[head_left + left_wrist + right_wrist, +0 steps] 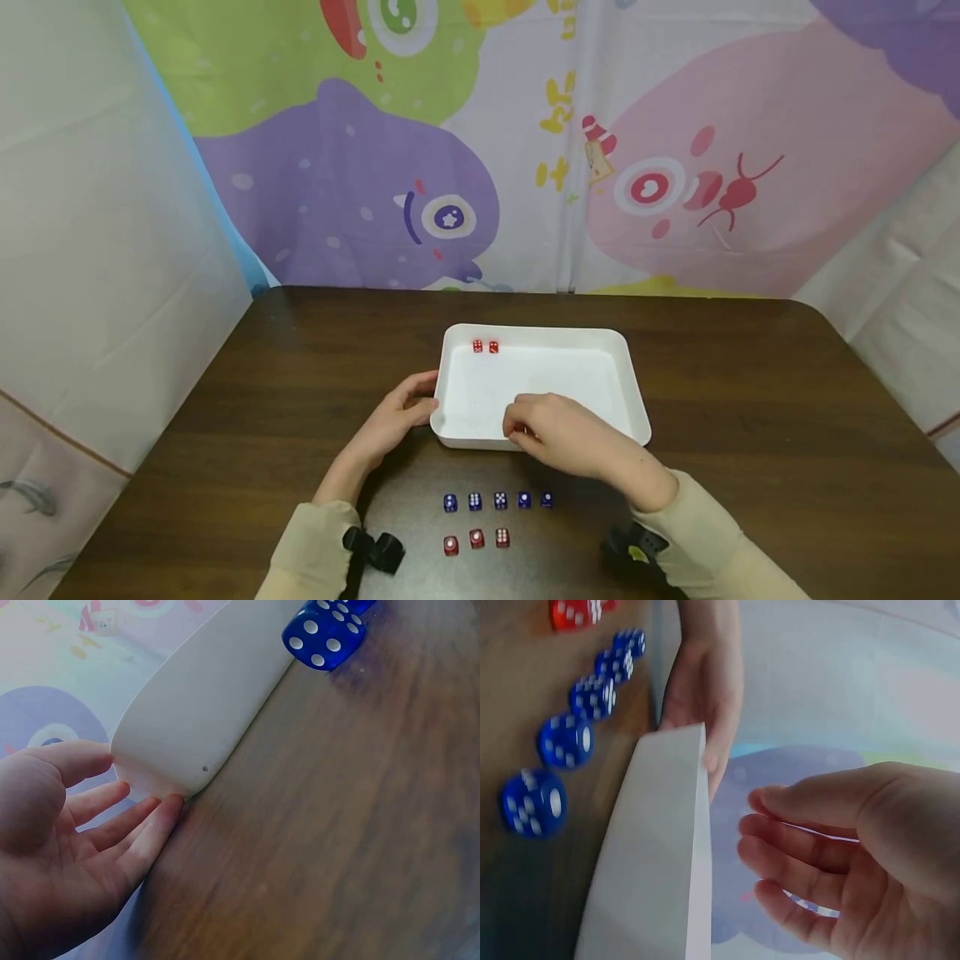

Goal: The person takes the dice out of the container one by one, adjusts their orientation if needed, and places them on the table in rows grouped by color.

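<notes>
My left hand (393, 421) is at the left side of a white tray (633, 392), with its fingertips on the outer wall and its thumb at the rim. Over the tray's front edge hovers my right hand (562, 429); its fingers are loosely bent, the thumb close to the index finger, and nothing shows between them in the right wrist view. Inside the tray, near the back left, lie two red dice (485, 347). In front of the tray, several blue dice (500, 501) form a row on the table, and three red dice (477, 539) form another nearer me.
The dark wooden table (750, 400) carries the tray and dice. A cartoon-printed cloth (450, 167) hangs behind its far edge, with pale cloth on both sides. Black wrist cameras (386, 552) are strapped over both light sleeves.
</notes>
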The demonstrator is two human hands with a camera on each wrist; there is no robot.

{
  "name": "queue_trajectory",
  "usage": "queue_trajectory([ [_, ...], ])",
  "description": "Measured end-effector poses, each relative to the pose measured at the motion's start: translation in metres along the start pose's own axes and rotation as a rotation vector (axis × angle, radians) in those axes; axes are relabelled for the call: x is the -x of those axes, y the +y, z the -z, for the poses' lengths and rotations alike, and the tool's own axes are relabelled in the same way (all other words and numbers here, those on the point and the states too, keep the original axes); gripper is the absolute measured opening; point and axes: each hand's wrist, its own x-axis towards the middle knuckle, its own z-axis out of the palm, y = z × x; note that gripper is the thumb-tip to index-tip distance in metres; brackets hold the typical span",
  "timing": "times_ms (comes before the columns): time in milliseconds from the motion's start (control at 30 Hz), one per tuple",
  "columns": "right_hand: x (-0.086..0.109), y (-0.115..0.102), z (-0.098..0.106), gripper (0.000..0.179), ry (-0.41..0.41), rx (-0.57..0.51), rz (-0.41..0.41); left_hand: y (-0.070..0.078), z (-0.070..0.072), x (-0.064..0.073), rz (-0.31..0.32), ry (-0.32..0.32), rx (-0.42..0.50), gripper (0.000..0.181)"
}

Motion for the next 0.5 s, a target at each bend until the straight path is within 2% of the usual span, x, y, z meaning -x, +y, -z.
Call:
queue_trajectory([
  [333, -0.02, 0.018, 0.008, 0.008, 0.068, 0.083, -0.004, 0.001, 0.0, 0.0, -0.003, 0.007, 0.001, 0.046],
  [500, -0.028, 0.023, 0.009, 0.012, 0.11, 0.115, 0.026, 0.0, 0.001, 0.0, -0.006, 0.004, -0.008, 0.047],
])
